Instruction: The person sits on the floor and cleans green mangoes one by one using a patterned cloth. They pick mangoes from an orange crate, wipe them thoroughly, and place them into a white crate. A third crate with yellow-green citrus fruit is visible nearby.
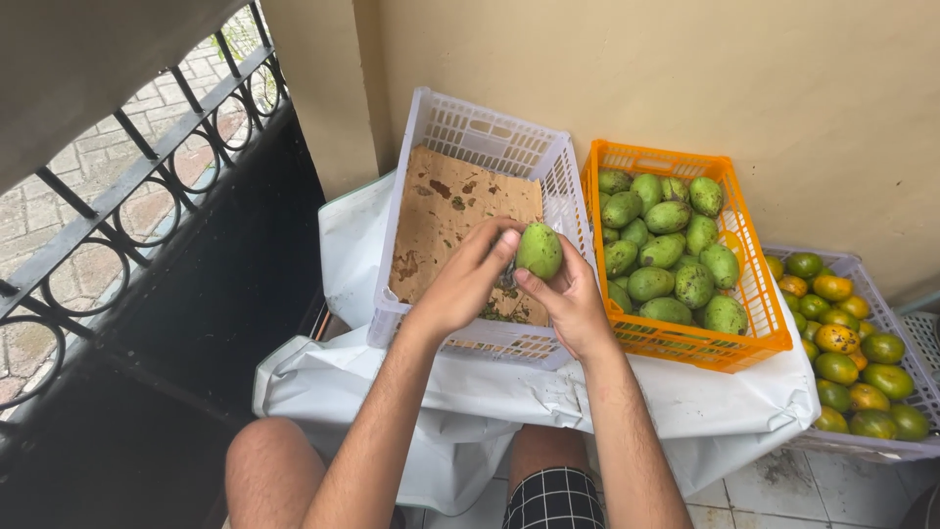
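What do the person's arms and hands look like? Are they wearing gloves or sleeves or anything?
No gloves and no sleeves. Both forearms are bare all the way up, and the left hand and right hand are bare too. No watch, ring or bracelet shows on either wrist or on the fingers. The only clothing in view is lower down: black shorts with a thin white grid pattern above bare knees.

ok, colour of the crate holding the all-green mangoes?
Orange crate, seen clearest in the head view.
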